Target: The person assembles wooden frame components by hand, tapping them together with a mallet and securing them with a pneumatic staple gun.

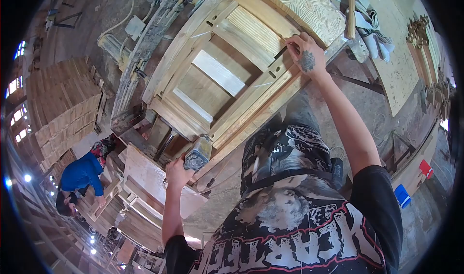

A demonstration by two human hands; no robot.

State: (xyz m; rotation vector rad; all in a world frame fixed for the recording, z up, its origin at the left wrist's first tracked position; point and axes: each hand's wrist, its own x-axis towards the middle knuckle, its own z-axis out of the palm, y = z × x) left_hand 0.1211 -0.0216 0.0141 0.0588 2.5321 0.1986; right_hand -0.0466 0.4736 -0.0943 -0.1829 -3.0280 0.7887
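Note:
My left hand is wrapped round a dusty hand-held power tool, whose exact kind I cannot make out. The tool rests at the near-left corner of a pale wooden frame with inset panels. At the frame's right end, my right hand has its fingers bent over the edge, gripping the wood. Dark slots show in the frame's near rail. Two pale wooden strips lie across the middle, one of them a wide slat. My left palm hides part of the tool's body.
Beyond the frame stands a thick block with a ridged top. A metal clamp rail runs along the left. Stacked boards and a person in a blue top are farther left. Gloves lie on a board at right.

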